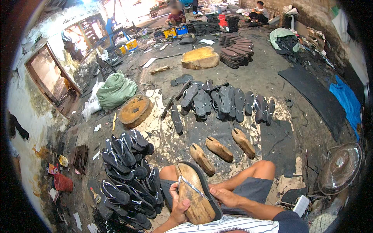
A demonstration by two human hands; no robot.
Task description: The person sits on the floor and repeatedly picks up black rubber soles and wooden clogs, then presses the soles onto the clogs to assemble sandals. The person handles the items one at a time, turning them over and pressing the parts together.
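Over my lap is a wooden shoe last [197, 207] with a black sandal [204, 179] fitted on it, the sole facing to the right. A thin silvery strap [194, 187] crosses the wood. My left hand [179, 205] is closed round the last's left side, the thumb lying on the wood. My right hand [226, 197] grips the sandal's sole at its right edge; some of its fingers are hidden behind it. Beyond my knees, other wooden lasts [219, 150] lie on the floor. Left of me stand piles of black strapped sandals [120, 157].
Several dark sandals and soles [223, 99] lie in rows ahead, near a round wood block [136, 110]. A fan [339, 168] stands at right, beside a black sheet [312, 99]. At left is a red basket [63, 182]. Two people [259, 13] sit far back.
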